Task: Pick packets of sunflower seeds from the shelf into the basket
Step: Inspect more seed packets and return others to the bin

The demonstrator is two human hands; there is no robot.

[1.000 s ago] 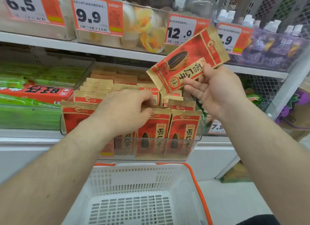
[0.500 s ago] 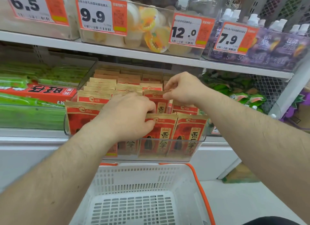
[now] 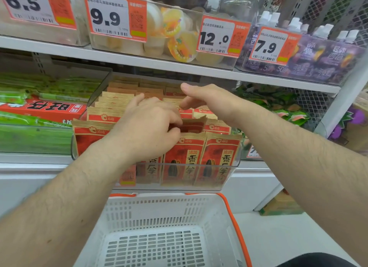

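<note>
Red and gold sunflower seed packets (image 3: 185, 159) stand in rows inside a clear plastic bin (image 3: 236, 165) on the middle shelf. My left hand (image 3: 147, 127) reaches into the rows, thumb and fingers curled, and pinches the top of one packet (image 3: 194, 125) in the second row. My right hand (image 3: 209, 99) hovers over the back rows with fingers extended and holds nothing. A white perforated basket (image 3: 151, 209) with an orange rim sits directly below the bin, and only its slotted floor shows inside.
The upper shelf edge (image 3: 139, 61) hangs just above my hands, carrying jelly cups (image 3: 171, 34) and purple drink pouches (image 3: 318, 57). Green packs (image 3: 29, 135) and a red box (image 3: 43, 109) lie to the left. Green snack bags (image 3: 278, 105) fill a wire bin on the right.
My right hand held a packet up, brought it down into the bin's rows, and now has let go with fingers spread. My left hand stayed on the packets.
</note>
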